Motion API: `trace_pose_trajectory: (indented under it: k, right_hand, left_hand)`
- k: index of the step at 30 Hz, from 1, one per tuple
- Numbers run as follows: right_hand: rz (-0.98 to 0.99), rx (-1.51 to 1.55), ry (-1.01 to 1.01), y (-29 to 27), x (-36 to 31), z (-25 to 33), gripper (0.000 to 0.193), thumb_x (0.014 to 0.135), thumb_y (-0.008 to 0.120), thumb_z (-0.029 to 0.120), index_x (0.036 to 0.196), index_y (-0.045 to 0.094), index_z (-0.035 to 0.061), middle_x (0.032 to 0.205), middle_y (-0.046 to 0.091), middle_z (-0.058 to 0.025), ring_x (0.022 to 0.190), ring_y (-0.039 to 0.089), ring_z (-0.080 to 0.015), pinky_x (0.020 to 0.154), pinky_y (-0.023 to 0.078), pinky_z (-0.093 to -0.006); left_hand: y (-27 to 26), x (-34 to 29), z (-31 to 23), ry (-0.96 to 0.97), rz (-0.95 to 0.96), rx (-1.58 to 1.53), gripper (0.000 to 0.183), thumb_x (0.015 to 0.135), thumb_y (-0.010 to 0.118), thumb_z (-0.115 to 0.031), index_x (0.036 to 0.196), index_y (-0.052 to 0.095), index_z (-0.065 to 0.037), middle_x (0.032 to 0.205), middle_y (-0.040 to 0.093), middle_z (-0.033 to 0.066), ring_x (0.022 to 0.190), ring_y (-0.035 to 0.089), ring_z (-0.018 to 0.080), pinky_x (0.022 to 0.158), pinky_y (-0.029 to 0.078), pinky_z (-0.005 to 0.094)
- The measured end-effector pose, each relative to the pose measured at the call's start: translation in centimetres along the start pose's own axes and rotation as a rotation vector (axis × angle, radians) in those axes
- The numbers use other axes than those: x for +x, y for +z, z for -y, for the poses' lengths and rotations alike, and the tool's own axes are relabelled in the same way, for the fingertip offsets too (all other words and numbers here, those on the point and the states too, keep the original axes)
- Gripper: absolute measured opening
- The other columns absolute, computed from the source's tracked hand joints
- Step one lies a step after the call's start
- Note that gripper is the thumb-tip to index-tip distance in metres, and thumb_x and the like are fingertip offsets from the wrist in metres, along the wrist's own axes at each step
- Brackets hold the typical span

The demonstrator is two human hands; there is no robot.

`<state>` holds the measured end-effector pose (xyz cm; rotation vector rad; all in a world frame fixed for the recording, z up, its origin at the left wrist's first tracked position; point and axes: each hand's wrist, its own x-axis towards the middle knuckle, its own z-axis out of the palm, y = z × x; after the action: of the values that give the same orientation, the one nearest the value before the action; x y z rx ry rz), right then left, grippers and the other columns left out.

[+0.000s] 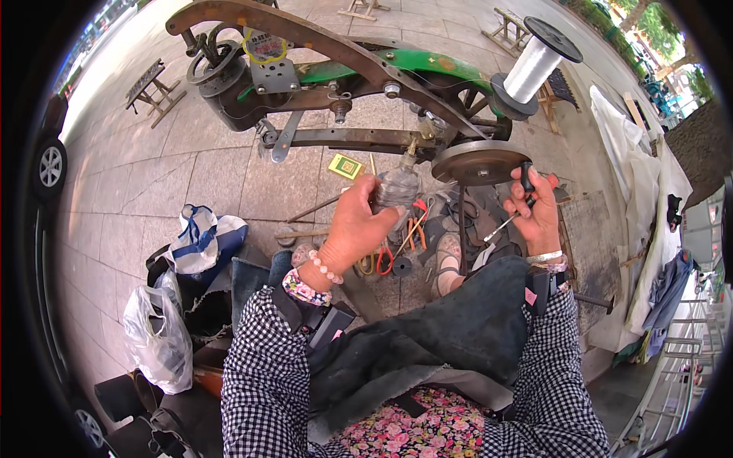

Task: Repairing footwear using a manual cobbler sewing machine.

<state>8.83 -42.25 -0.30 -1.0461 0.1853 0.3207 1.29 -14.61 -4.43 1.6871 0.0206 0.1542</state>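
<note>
My left hand (359, 225) is closed around a small clear plastic squeeze bottle (398, 188). Its narrow nozzle points up at the metal arm of a hand-cranked sewing machine (336, 72); whether it touches is hard to make out. On the right, my right hand (537, 210) grips a screwdriver (527, 177) by its black handle, the thin metal shaft slanting down and left. That hand is just beside the machine's round handwheel (482, 162). A large spool of white thread (532, 69) sits on the machine's right end.
Red-handled scissors (383, 261), pliers and scraps lie on the paving below the machine. A dark cloth (427, 336) covers my lap. White plastic bags (158, 336) stand at the left, folding stools (155, 90) farther off. Pale sheeting (634, 153) hangs at the right.
</note>
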Motion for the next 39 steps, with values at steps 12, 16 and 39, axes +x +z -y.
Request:
trace_pose_trajectory:
  k: [12,16,39]
  right_hand:
    - [0.226,0.043,-0.019,5.1,-0.2,-2.1,0.025,0.083,0.051,0.025,0.087,0.054,0.0003,0.058,0.051,-0.0035,0.036,0.033,-0.0082,0.049,0.036,-0.0268]
    - [0.205,0.027,-0.008,5.2,-0.4,-2.1,0.026,0.083,0.052,0.026,0.086,0.054,0.0002,0.057,0.05,-0.0034,0.036,0.033,-0.008,0.049,0.036,-0.0267]
    - [-0.11,-0.037,0.087,-1.7,0.3,0.3,0.024,0.077,0.06,0.027,0.082,0.058,0.0041,0.062,0.053,-0.0023,0.04,0.035,-0.0073,0.052,0.036,-0.0254]
  left_hand:
    - [-0.1,0.0,-1.8,-0.057,0.009,-0.083,0.032,0.066,0.064,-0.011,0.089,0.049,0.006,0.073,0.055,0.0088,0.064,0.05,0.0127,0.06,0.042,0.0269]
    - [-0.3,0.2,-1.4,-0.048,0.002,-0.053,0.031,0.066,0.064,-0.01,0.089,0.05,0.005,0.073,0.055,0.0086,0.065,0.051,0.0124,0.06,0.043,0.0267]
    - [-0.9,0.1,-1.8,-0.07,0.035,-0.034,0.024,0.065,0.063,-0.008,0.084,0.053,0.004,0.07,0.055,0.0044,0.061,0.049,0.0095,0.057,0.042,0.0247]
